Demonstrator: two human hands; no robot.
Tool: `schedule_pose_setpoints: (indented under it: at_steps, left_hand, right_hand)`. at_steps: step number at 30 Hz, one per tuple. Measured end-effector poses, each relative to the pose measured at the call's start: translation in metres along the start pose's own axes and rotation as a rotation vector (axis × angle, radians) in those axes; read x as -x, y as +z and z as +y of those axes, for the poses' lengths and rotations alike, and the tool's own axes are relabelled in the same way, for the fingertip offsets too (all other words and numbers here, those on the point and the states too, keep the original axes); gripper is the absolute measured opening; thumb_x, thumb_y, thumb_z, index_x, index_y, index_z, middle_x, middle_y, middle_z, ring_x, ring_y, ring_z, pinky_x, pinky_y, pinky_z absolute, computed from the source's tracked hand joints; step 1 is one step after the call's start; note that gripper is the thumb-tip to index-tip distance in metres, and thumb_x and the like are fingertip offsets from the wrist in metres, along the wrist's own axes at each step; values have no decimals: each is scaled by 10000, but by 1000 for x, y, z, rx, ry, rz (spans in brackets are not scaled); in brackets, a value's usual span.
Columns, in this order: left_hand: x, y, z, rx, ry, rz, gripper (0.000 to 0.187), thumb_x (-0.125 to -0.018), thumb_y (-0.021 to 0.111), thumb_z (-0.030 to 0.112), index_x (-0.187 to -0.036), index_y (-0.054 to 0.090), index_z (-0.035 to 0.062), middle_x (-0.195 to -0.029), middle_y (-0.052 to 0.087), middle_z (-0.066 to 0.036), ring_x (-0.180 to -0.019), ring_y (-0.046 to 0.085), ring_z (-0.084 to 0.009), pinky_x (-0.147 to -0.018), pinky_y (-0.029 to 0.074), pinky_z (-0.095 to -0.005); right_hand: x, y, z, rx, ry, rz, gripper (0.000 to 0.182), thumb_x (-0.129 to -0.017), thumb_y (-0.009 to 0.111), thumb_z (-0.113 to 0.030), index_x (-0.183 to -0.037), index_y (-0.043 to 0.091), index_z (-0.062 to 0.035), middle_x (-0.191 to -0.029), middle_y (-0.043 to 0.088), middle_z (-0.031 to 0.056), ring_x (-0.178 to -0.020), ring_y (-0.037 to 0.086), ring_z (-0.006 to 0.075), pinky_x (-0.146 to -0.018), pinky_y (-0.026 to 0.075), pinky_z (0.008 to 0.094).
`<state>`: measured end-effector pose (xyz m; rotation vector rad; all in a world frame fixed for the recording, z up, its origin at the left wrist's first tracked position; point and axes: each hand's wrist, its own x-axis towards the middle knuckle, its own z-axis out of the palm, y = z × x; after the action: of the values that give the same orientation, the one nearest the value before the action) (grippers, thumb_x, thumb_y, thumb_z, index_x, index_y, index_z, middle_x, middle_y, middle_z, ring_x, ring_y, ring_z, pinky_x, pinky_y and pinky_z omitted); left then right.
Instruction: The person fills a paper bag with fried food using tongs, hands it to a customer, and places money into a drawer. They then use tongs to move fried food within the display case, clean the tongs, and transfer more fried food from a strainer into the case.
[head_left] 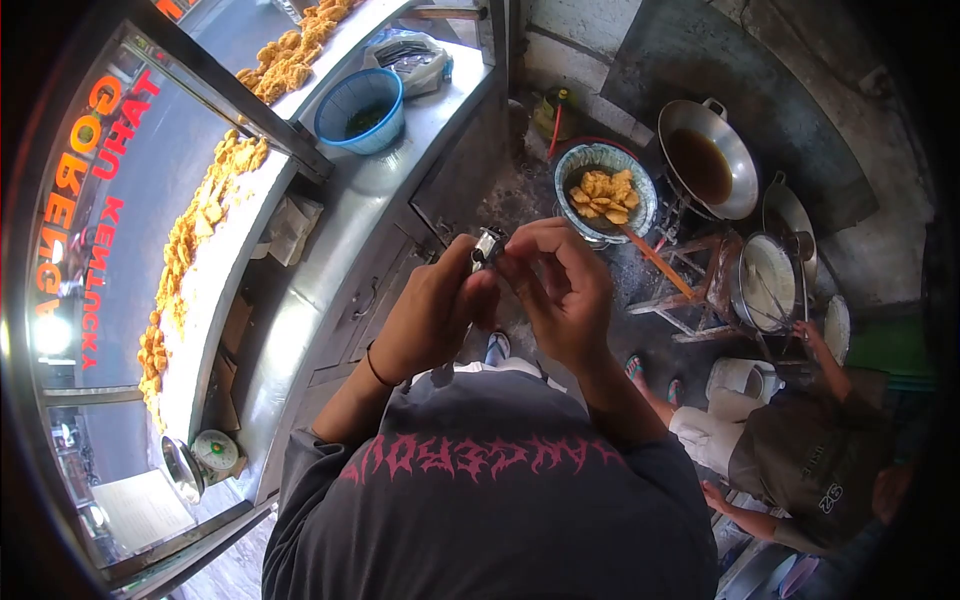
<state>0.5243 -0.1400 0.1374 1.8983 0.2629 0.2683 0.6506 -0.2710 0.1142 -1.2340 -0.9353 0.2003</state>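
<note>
In front of my chest, my left hand [437,305] is closed around a small silver-and-black object [487,247], whose kind I cannot make out. Close beside it is my right hand [562,285], thumb and fingertips pinched together at the object's dark end. Whether the right fingertips grip the object itself or a small part of it is hidden. Beyond the hands, a basin [645,222] holds golden fried pieces [603,194], and a long wooden handle [658,262] sticks out of it.
Left, a metal counter [300,300] carries a blue basket [350,85] with greens; fried food [205,205] lines the glass display. A scale [216,451] stands lower left. Right are an oil wok [700,160] and a batter pan [768,285], with another person [800,450] working there.
</note>
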Motion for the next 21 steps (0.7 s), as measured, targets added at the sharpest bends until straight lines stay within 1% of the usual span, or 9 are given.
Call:
schedule_pose_setpoints:
  at_steps: [3,6,9,12,15,17,20,21]
  left_hand:
    - [-3,-5,2,16,-12,-23,346,-1120,456,365,-1114,532,27,-627,635,-64,-592,691,-208,-585,515,-329]
    - [-3,-7,9,103,-70,1,396,-1123,439,394,-1010,546,31,-600,613,-49,-575,686,-190,-561,503,-317]
    - [-2,-9,12,54,-86,25,408,-1122,450,387,-956,554,29,-591,598,-39,-543,669,-170,-529,487,-310]
    - [1,-9,15,77,-88,60,395,-1119,465,355,-929,562,23,-587,595,-41,-519,656,-156,-512,481,-304]
    - [4,-10,13,140,-94,95,384,-1108,489,315,-880,565,16,-569,564,-39,-501,631,-134,-494,452,-299]
    - [6,-9,8,123,-69,135,405,-1091,522,324,-839,561,10,-559,526,-39,-490,566,-112,-493,419,-307]
    - [7,-10,0,105,-28,181,439,-1061,566,346,-788,551,3,-556,471,-39,-502,457,-96,-497,372,-323]
    - [7,-10,-2,100,-14,193,451,-1051,579,354,-772,547,1,-556,453,-40,-511,420,-93,-499,356,-330]
  right_hand:
    - [-3,1,-1,71,-26,15,148,-902,757,2,-1010,656,-4,-992,677,107,-838,681,162,-753,537,296]
    - [-4,5,-2,131,-35,26,158,-882,764,6,-1001,661,-8,-970,686,110,-811,691,184,-738,545,317]
    - [-3,10,-6,172,-50,32,164,-871,758,18,-1001,662,-10,-951,689,111,-815,705,202,-731,552,330]
    - [-3,15,-9,158,-53,33,172,-861,755,31,-999,662,-10,-938,694,109,-822,717,211,-726,558,332]
    - [-2,21,-14,155,-73,36,192,-841,759,48,-996,662,-10,-933,697,111,-825,724,223,-719,562,335]
    - [-2,23,-16,180,-106,35,208,-828,763,58,-995,660,-12,-936,698,114,-828,726,233,-715,564,337]
    - [-3,24,-20,257,-170,-19,230,-855,737,112,-1051,663,20,-1013,693,104,-894,699,151,-775,558,284]
    - [-3,25,-21,264,-184,-17,235,-847,743,108,-1047,661,17,-1002,693,106,-883,701,159,-766,557,288]
